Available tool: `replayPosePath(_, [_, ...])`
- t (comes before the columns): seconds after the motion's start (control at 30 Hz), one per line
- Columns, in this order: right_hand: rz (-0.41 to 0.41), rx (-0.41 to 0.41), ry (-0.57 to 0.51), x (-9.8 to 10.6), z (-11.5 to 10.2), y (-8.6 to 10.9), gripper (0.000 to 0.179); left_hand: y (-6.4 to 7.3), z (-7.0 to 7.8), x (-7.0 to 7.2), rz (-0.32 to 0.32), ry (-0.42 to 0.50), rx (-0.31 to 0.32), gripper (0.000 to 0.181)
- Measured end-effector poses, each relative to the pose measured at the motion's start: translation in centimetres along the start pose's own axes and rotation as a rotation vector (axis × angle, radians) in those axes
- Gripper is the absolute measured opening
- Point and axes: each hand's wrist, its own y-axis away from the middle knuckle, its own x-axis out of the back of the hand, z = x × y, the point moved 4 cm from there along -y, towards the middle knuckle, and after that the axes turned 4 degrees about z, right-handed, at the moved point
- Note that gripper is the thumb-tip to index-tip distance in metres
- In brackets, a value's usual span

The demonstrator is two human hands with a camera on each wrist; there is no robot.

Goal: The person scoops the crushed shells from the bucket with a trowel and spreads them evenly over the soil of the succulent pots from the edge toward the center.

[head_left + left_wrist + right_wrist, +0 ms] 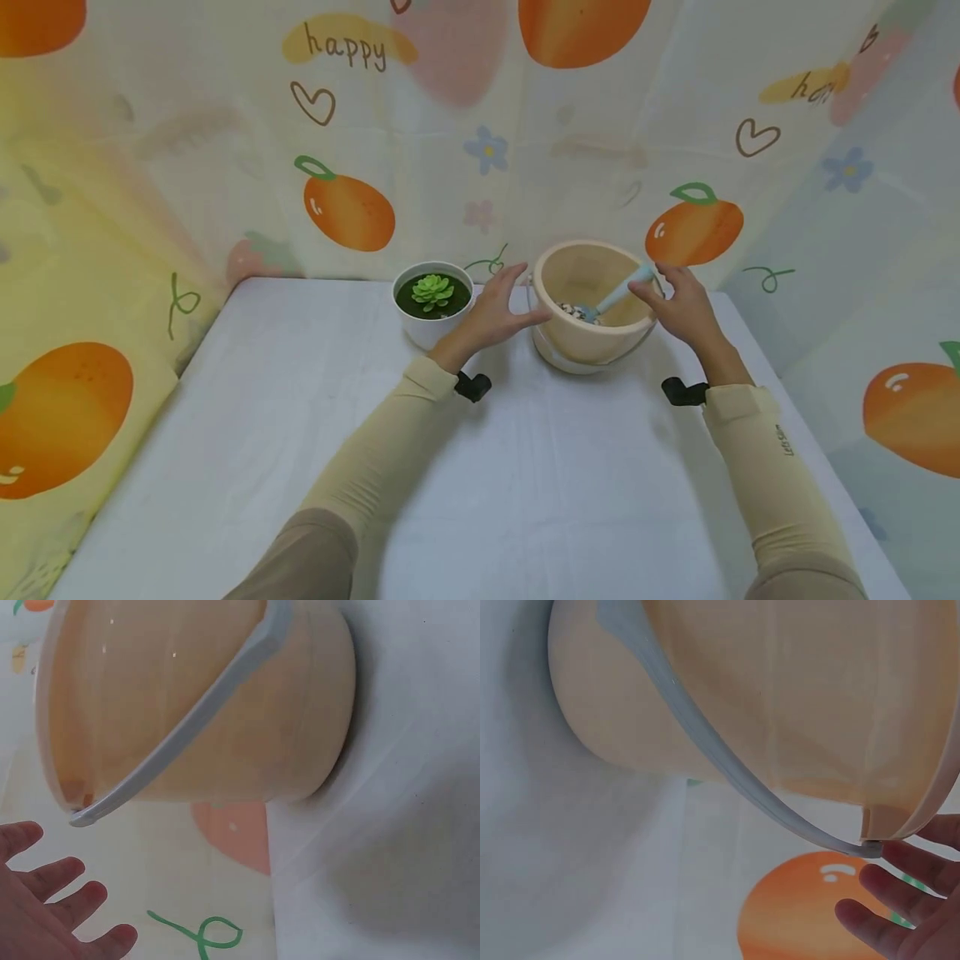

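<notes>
A cream bucket (581,343) stands upright on the table, its grey handle (184,727) hanging down across the front. Inside it, a light-blue tool, apparently a small shovel (621,289), leans on dark and pale pebbles (572,311). My left hand (491,310) is beside the bucket's left rim, fingers spread and thumb apart; the left wrist view shows a gap to the rim. On the other side, my right hand (684,307) has its fingers extended around the right rim, close to the handle joint and the shovel's upper end. Whether it touches them, I cannot tell.
Left of the bucket, near the table's back edge, a white pot (429,332) holds a green succulent (432,292). A white cloth covers the table (540,483). Fruit-printed curtains (420,142) hang close behind and along both sides.
</notes>
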Motion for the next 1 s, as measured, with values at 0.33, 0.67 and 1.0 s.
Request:
replayPosePath(0.33, [-0.009, -0.002, 0.015, -0.4, 0.1, -0.9, 0.087, -0.7, 0.2, -0.9, -0.003, 0.022, 0.039, 0.097])
replayPosePath(0.67, [0.14, 0.031, 0.011, -0.4, -0.1, -1.4, 0.059, -1.1, 0.5, -2.2, -0.018, 0.021, 0.061, 0.101])
replayPosePath(1.0, [0.237, 0.1, -0.093, -0.3, -1.3, -1.8, 0.037, -1.1, 0.5, -2.8, 0.003, 0.089, 0.079, 0.106])
